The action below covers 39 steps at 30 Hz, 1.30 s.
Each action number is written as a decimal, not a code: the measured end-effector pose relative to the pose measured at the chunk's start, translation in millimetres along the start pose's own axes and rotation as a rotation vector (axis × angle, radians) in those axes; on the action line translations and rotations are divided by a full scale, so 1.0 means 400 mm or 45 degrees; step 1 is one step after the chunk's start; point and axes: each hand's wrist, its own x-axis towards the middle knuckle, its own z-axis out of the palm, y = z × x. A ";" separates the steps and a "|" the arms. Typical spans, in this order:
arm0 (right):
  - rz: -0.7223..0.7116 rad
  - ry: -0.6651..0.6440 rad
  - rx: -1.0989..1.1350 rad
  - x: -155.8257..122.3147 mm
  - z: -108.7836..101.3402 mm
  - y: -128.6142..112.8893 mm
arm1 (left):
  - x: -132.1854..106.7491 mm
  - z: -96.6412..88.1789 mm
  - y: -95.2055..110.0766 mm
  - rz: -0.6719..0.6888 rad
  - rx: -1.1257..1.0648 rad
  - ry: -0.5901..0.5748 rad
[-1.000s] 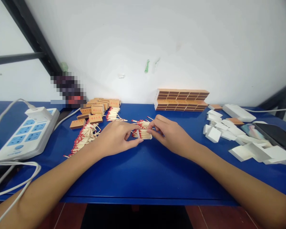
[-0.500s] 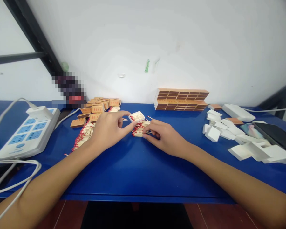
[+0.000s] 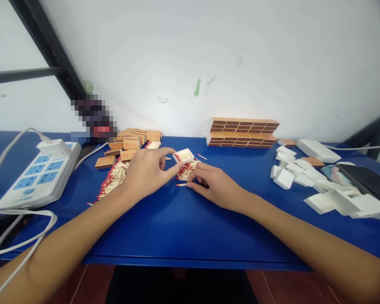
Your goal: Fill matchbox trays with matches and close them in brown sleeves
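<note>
My left hand (image 3: 148, 171) pinches a small white matchbox tray (image 3: 183, 155) filled with red-tipped matches, held a little above the blue table (image 3: 190, 228). My right hand (image 3: 212, 185) rests on the table just right of a small pile of loose matches (image 3: 185, 172), its fingers curled and pinched on a few of them. More loose matches (image 3: 112, 181) lie in a long heap left of my left hand. Orange matchboxes (image 3: 129, 143) are piled behind that heap.
A stack of orange matchbox sleeves (image 3: 242, 132) stands against the white wall. White empty trays (image 3: 304, 175) are scattered at the right, near a dark phone (image 3: 365, 179). A white power strip (image 3: 38, 173) with cables lies at the left. A black metal frame (image 3: 44, 46) rises at the back left.
My left hand lifted the filled white tray off the table and moved it back and up. My right hand came down onto the loose matches and drew slightly nearer.
</note>
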 end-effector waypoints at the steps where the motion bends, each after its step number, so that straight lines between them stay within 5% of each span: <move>1: 0.007 -0.023 -0.006 -0.001 -0.001 -0.002 | 0.001 -0.001 -0.001 -0.003 0.007 -0.014; 5: 0.001 -0.052 -0.028 -0.009 -0.019 0.008 | 0.008 -0.002 -0.009 -0.016 0.052 -0.119; 11: 0.009 0.197 -0.169 -0.014 -0.063 0.034 | 0.006 0.007 -0.016 0.032 0.043 -0.220; 17: -0.067 0.210 -0.260 -0.012 -0.049 0.031 | -0.006 0.016 -0.007 0.150 -0.070 -0.272; 24: -0.090 0.277 -0.092 -0.013 -0.041 0.023 | -0.007 0.020 -0.006 0.201 -0.235 -0.187; 30: 0.015 0.466 0.000 -0.010 -0.050 0.015 | 0.002 0.015 -0.009 0.012 -0.275 -0.052; 39: -0.079 0.081 -0.040 -0.012 0.002 0.017 | 0.005 0.005 -0.003 -0.145 -0.197 0.119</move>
